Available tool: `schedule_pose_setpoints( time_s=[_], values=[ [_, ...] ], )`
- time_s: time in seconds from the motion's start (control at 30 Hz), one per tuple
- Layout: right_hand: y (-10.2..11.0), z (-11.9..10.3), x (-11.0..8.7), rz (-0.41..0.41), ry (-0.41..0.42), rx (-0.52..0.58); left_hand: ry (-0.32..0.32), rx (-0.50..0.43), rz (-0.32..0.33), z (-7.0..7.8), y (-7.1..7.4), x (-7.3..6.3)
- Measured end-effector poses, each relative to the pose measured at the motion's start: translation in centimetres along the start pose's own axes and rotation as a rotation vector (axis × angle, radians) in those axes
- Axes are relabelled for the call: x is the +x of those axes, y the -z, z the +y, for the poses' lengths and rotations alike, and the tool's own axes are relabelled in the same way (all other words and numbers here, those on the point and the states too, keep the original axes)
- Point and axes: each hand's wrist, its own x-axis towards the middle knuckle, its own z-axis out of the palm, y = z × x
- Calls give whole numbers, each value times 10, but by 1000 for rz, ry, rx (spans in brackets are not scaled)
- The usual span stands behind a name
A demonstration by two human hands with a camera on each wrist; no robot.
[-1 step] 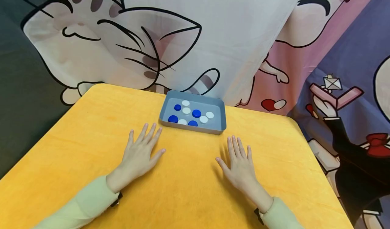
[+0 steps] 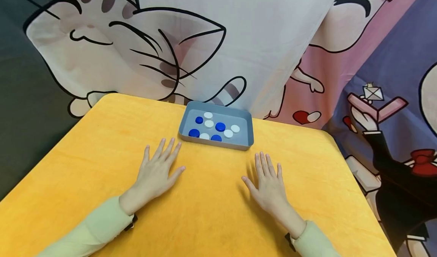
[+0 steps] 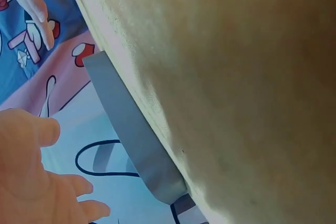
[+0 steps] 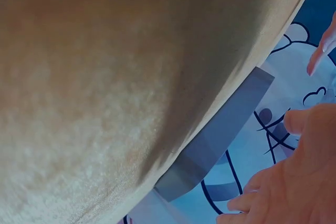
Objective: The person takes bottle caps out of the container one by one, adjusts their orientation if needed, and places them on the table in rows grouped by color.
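Note:
My left hand [image 2: 155, 175] is held with its fingers spread, palm toward the yellow table, fingertips just short of the tray's near left corner. On the other side, my right hand [image 2: 271, 190] has straight fingers and the thumb out, with its shadow on the cloth beside it. Neither hand holds anything. Beyond both lies a shallow grey-blue tray [image 2: 215, 145]. Several round blue discs [image 2: 220, 126] and several white discs [image 2: 235, 128] are scattered inside it. Both wrist views show the tray's outer wall [image 3: 131, 129] past the hand; its contents are hidden there.
A yellow cloth [image 2: 211, 204] covers the table, whose far edge runs just behind the tray. Close behind that edge hangs a curtain [image 2: 266, 40] printed with a cartoon cat and other figures. Dark bands show at both wrists below pale green sleeves [image 2: 106, 217].

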Motion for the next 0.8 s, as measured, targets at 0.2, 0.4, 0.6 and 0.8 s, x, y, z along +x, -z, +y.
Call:
schedule_pose_setpoints(
  time_s=[0.2, 0.4, 0.6, 0.8],
  values=[
    [2, -1, 3, -2, 2, 3, 13, -10, -3, -1, 1, 3],
    [4, 1, 8, -4, -3, 25, 33, -32, 0, -1, 3, 8],
    [3, 2, 13, 49, 16, 61, 53, -79, 12, -2, 5, 14],
    [5, 3, 23, 101, 11, 90, 37, -126, 92, -3, 7, 24]
  ],
)
